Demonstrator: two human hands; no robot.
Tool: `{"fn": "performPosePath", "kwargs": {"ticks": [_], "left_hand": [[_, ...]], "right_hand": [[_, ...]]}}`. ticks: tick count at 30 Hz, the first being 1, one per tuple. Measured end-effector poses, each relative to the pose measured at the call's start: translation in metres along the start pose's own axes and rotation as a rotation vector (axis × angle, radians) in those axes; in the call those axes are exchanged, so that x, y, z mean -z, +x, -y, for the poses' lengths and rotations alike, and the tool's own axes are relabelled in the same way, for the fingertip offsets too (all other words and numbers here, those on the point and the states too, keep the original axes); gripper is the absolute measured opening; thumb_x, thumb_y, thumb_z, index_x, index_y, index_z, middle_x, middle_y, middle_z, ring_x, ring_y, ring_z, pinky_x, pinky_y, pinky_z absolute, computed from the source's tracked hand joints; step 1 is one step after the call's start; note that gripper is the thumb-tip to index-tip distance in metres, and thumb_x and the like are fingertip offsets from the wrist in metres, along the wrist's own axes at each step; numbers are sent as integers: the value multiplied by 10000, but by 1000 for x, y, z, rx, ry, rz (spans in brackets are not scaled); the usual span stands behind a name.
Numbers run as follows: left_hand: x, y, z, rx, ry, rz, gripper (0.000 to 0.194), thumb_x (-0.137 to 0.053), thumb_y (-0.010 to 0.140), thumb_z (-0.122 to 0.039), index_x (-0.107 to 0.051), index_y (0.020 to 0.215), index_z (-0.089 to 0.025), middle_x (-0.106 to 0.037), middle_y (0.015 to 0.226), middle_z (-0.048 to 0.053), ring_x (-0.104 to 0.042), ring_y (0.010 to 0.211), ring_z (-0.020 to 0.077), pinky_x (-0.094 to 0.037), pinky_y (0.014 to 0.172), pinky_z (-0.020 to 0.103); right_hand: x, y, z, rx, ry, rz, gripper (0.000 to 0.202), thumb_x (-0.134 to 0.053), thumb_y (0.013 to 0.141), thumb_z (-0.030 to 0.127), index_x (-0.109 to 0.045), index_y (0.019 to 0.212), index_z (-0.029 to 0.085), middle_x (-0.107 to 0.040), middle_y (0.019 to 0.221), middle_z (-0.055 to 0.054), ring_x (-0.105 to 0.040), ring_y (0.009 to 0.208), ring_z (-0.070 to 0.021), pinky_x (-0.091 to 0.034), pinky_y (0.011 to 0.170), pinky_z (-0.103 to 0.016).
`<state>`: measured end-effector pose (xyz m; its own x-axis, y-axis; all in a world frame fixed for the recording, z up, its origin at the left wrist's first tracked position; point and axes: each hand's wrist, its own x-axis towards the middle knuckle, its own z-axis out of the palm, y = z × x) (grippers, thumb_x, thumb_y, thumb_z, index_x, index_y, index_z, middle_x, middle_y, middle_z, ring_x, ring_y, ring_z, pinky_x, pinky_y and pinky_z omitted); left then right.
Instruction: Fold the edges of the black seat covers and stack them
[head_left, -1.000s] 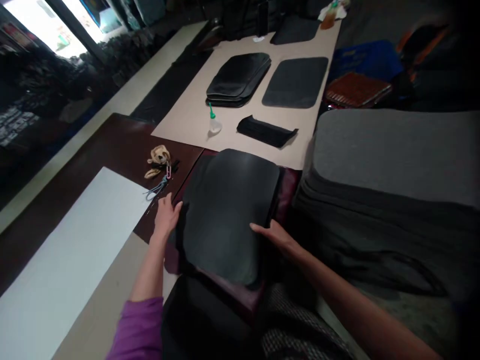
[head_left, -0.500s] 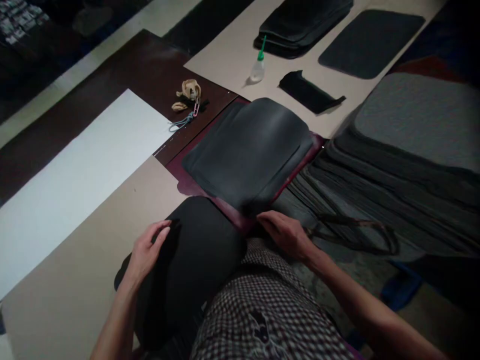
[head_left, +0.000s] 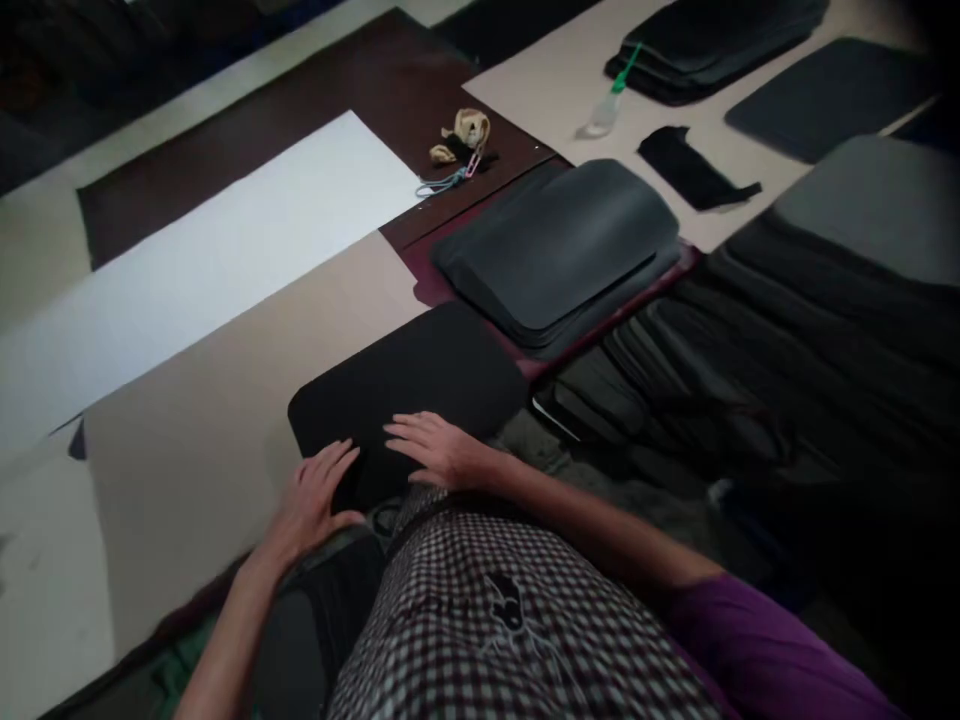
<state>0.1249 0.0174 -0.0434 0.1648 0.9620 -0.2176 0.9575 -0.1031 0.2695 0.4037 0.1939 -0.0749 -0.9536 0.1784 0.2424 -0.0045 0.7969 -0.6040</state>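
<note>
A dark rounded sheet (head_left: 420, 365) lies at the front edge of the table, just before my body. My left hand (head_left: 315, 495) rests at its near left corner, fingers stretched out and thumb apart. Flat on the sheet's near part lies my right hand (head_left: 439, 450), its fingers spread. Neither hand is wrapped around anything. Beyond the sheet, a stack of similar dark grey sheets (head_left: 570, 250) sits on a maroon mat (head_left: 427, 285), its layers slightly fanned.
A clear bottle with green nozzle (head_left: 602, 115) and a black strip (head_left: 690, 168) lie beyond. Near them is a beige bundle with cord (head_left: 469, 135). More dark sheets (head_left: 712, 50) are at the back; tall grey stacks (head_left: 877, 210) stand right. White paper (head_left: 247, 250) covers the left.
My right hand has moved left from beside the stack onto the dark sheet. That sheet now lies flatter on the table. The view has shifted, so the table appears further right.
</note>
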Motion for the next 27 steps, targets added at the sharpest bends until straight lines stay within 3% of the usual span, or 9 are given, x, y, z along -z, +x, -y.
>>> {"fn": "performPosePath", "kwargs": {"ticks": [3,7,10,15,21,24,27], "left_hand": [[-18,-25,-10,28,111,0,952,-734,858,-492,-220,1636,-297,-306,1685,170,-336,1523,394,-365,1171,609],[-36,-49,-20,92,140,-102,728,-599,964,-293,-279,1618,-263,-368,1662,144,-357,1525,338,-410,1172,557],[-40,-63,-18,86,128,-142,558,-521,1009,-305,-416,1546,-196,-470,1598,147,-417,1492,302,-456,1159,507],[-44,-76,-11,16,159,-201,402,-471,1024,-261,-594,1404,-215,-588,1497,144,-500,1436,298,-506,1093,495],[-25,-69,7,-29,131,-305,286,-454,1039,-244,-669,1220,-190,-766,1146,113,-697,1023,238,-490,954,437],[-10,-59,25,-80,35,-292,230,-501,1033,-333,-683,1079,-199,-764,975,72,-675,898,226,-469,897,417],[-2,-46,42,-43,-136,-276,287,-534,1008,-459,-674,1035,-209,-731,940,61,-662,894,227,-490,846,383]], "right_hand": [[-28,14,1,11,-35,87,838,-695,921,506,-365,1584,115,-309,1657,-225,-201,1563,-394,-213,1241,-615],[-52,11,-7,44,-83,101,918,-803,842,332,-328,1603,139,-296,1671,-196,-137,1587,-355,-146,1278,-580],[-57,7,-11,56,-77,94,942,-819,813,243,-319,1607,149,-282,1683,-171,-124,1593,-323,-131,1291,-551],[-47,9,-3,17,-28,110,885,-803,835,259,-356,1592,155,-305,1674,-170,-149,1588,-319,-145,1286,-553],[-38,28,35,-95,36,120,764,-738,907,356,-404,1571,181,-387,1630,-179,-237,1556,-344,-215,1249,-591],[-45,43,55,-138,157,68,622,-625,986,389,-437,1556,224,-483,1572,-136,-410,1466,-292,-326,1209,-497],[-57,55,60,-261,282,-27,494,-574,1010,373,-539,1482,234,-656,1378,-99,-589,1269,-246,-431,1109,-411]]}}
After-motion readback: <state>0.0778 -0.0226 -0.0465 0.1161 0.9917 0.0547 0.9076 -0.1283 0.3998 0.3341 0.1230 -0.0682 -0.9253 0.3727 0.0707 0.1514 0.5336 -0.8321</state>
